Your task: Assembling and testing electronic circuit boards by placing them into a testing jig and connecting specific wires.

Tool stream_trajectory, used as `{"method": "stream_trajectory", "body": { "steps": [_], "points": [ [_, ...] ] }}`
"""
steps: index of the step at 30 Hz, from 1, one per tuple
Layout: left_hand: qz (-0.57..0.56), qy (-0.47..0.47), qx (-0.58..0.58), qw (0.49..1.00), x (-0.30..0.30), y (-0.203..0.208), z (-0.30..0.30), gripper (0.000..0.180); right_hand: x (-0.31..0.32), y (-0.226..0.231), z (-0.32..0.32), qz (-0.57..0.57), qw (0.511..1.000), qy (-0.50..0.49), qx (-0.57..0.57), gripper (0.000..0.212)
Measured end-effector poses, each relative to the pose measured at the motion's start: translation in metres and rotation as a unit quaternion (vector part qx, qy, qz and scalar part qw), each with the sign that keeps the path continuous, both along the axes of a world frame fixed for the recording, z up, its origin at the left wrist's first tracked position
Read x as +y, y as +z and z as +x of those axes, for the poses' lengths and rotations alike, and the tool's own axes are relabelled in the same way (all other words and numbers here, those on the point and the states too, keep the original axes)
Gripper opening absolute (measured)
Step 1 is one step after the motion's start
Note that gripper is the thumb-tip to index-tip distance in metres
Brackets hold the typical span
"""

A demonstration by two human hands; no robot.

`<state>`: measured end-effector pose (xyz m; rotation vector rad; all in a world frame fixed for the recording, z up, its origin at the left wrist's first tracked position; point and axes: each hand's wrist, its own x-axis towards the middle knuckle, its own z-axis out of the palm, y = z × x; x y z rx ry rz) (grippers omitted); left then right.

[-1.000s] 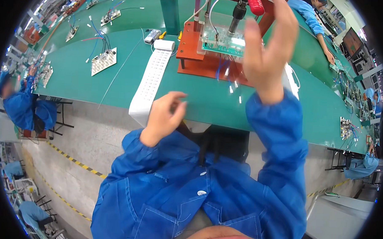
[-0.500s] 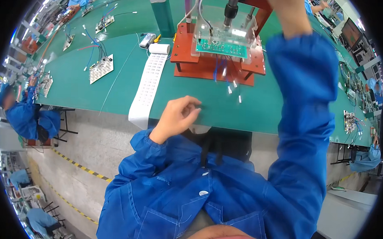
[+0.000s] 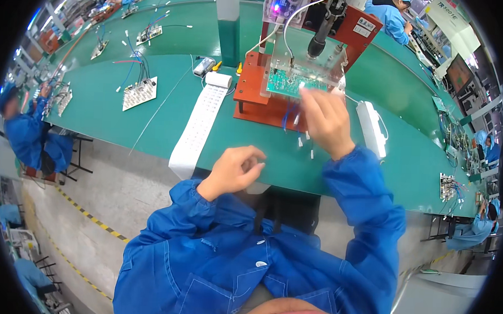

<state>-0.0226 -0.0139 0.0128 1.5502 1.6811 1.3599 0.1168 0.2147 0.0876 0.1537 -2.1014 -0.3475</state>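
Note:
A red press fixture (image 3: 251, 90) stands on the green bench, with a clear plate (image 3: 283, 55) and a dark plunger (image 3: 317, 43) above its bed. In the bed lies a green circuit board (image 3: 284, 84), its blue and dark wires with white plugs (image 3: 300, 142) hanging off the near side. My right hand (image 3: 327, 120) has its bent fingers closed at the board's near edge; the thumb's hold is hidden. Nearer me, my left hand (image 3: 231, 172) is loosely curled and holds nothing, thumb and forefinger tips apart, beside a long printed label strip (image 3: 196, 127).
A white wired circuit board (image 3: 139, 93) lies to the left. A small grey device (image 3: 203, 67) sits by a green-grey post (image 3: 228, 31). Right of the fixture is a white box with a cord (image 3: 370, 128). Co-workers in blue (image 3: 28, 132) sit around the benches.
My right hand has come down from high beside the press to the board's near edge. My left hand keeps its curled pose. The view has shifted, showing more of the press top.

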Motion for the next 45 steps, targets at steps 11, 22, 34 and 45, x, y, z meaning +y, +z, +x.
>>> {"method": "stream_trajectory", "body": {
  "steps": [11,22,34,45],
  "points": [
    [0.206,0.170,0.220,0.938,-0.044,0.023,0.002,0.053,-0.041,0.055,0.045,-0.404,0.913,0.046,-0.033,0.038],
    [0.029,-0.084,0.312,0.946,0.013,0.011,0.019,0.098,-0.033,-0.040,0.061,-0.765,0.575,0.015,-0.289,0.043],
    [-0.011,-0.068,0.268,0.961,0.015,0.005,0.020,0.093,-0.025,-0.081,0.108,-0.555,0.802,0.001,-0.222,0.008],
    [-0.024,-0.064,0.268,0.961,0.017,0.008,0.021,0.101,-0.033,-0.087,0.103,-0.533,0.823,-0.035,-0.191,0.009]
  ]
}}
